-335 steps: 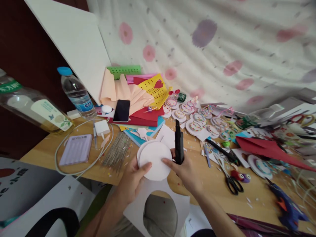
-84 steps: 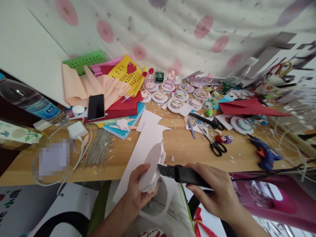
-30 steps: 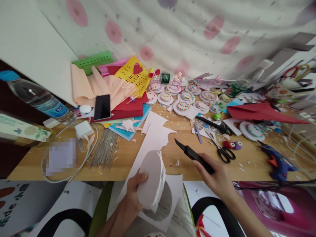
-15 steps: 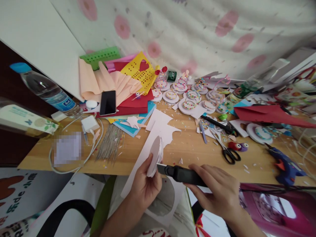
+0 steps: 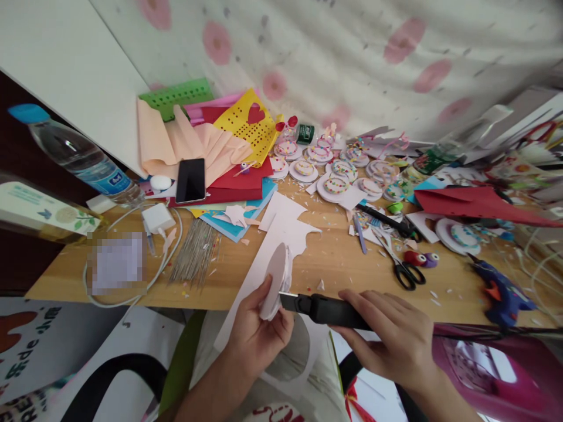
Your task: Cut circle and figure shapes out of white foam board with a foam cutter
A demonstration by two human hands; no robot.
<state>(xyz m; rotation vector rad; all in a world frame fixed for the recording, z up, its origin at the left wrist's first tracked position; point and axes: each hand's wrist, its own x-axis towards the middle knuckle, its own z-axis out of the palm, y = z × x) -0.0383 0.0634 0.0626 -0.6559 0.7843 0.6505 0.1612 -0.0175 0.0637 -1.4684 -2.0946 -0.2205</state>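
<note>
My left hand [image 5: 259, 334] is closed on a white round disc [image 5: 277, 275], which looks layered, like a stack of card or foam circles. It is held on edge above the table's front edge. In my right hand [image 5: 391, 340] is a black-handled utility knife [image 5: 334, 310], pointing left. Its silver blade touches the rough edge of the disc; how deep the tip sits is hidden. Below the hands, a white sheet [image 5: 250, 299] with a round hole hangs over my lap. Scissors [image 5: 402, 266] with black handles lie to the right of the knife.
Beaded white discs [image 5: 336, 190] crowd the table's back. On the right lies a blue glue gun [image 5: 501, 287]. To the left are a phone [image 5: 191, 180], thin wires [image 5: 193, 255], a white cable [image 5: 176, 252] and a water bottle [image 5: 83, 158]. Paper scraps litter the wooden table [image 5: 334, 258].
The hands keep nearly the same pose, with the blade still at the disc's edge. The disc has turned slightly, and the view has shifted a little.
</note>
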